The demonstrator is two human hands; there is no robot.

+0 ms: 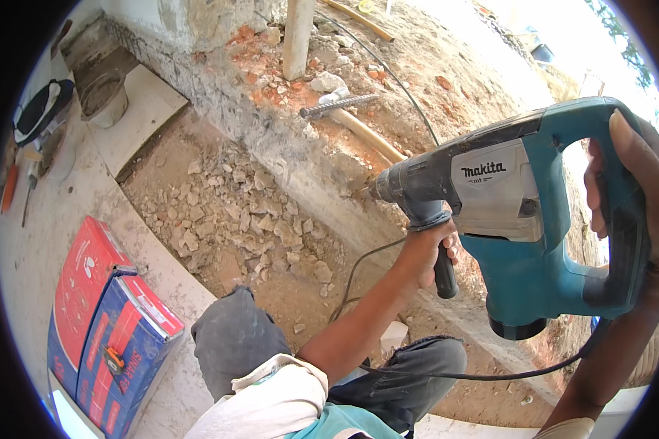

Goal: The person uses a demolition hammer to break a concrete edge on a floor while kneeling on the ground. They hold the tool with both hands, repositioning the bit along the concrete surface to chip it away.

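Note:
A teal and black Makita demolition hammer spans the right half of the view, its nose pointing left. My right hand is wrapped around the rear D-handle. Lower down, my left hand grips the black side handle below the tool's front collar. A short stretch of the chisel bit shows at the nose, against the broken edge of a concrete ledge. Whether the tip is sunk into the concrete, I cannot tell. The black power cord runs from the tool's rear across my knee.
Broken concrete rubble fills the trench beside the ledge. A ribbed steel bar and a wooden post are beyond. At left are red-blue cartons with an orange tape measure, and a bucket.

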